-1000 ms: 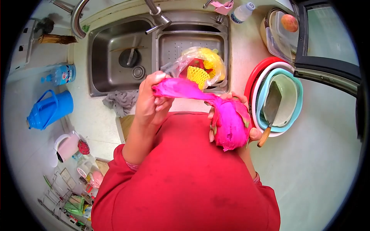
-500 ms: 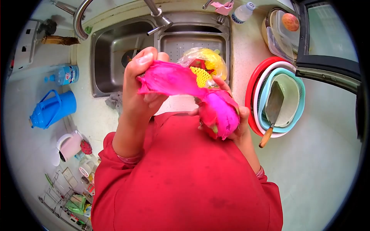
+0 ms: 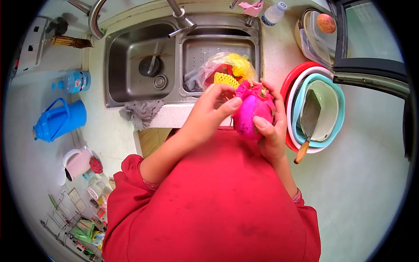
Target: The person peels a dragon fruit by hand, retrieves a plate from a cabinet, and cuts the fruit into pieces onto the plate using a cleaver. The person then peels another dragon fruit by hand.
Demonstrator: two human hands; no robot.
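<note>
the right hand is clamped round a dragon fruit, its thumb on the near side and its fingers round the far side, holding it in the air just in front of the bench and close above the red top. bare magenta flesh shows on one side, with loose skin flaps round the upper part. the left hand is beside it, thumb and fingers parted and near the fruit; whether they touch or pinch any skin, i cannot tell. one risk is slipping — peeled flesh is likely slick, and if the right thumb slides or eases, the fruit could drop onto the top or the floor. too hard a squeeze could bruise the soft side and send juice down the wrist. a flap pulled sharply might tear or twist the fruit loose. the knife is another hazard: it leans in the nested bowls, its wooden handle jutting past the rim (rather near the right forearm), so a sideways elbow could knock it out. beyond, a plastic bag with yellow foam netting sits in the sink.
</note>
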